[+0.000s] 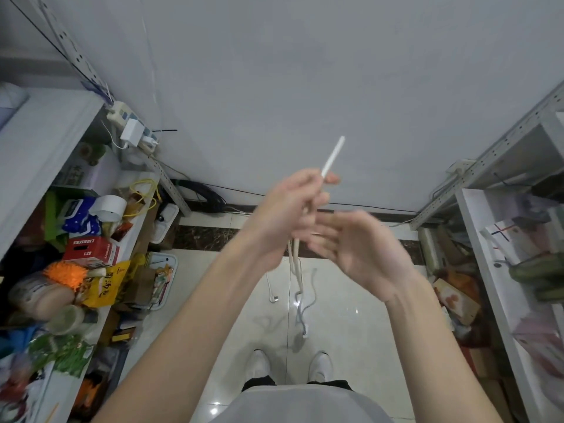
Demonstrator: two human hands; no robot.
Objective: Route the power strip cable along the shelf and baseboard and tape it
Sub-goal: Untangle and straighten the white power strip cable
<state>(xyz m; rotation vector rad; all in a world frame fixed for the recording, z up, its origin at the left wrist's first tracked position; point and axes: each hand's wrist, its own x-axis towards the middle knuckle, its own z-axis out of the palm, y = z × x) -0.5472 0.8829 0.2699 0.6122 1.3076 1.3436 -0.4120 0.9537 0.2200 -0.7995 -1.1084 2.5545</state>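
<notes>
Standing on glossy tiles (351, 325), we grip the white cable (334, 154) in our left hand (290, 206), right hand (357, 248) spread; red box (91, 250) reads "821".

The one camera sits on my head and looks forward and down, so I see along my own forearms. Its wide lens bends the edges: the shelf on my left (52, 132) and the shelf on my right (500, 145) lean inward at the sides. Straight ahead the wall (305, 71) fills the upper half. Below it come the baseboard (213, 236) and the floor (351, 315), far from the lens, with my shoes (259, 363) at the bottom edge. My left hand (283, 209), gripping the cable (334, 155), and my right hand (357, 248) are near the lens, about mid-frame and large.
</notes>
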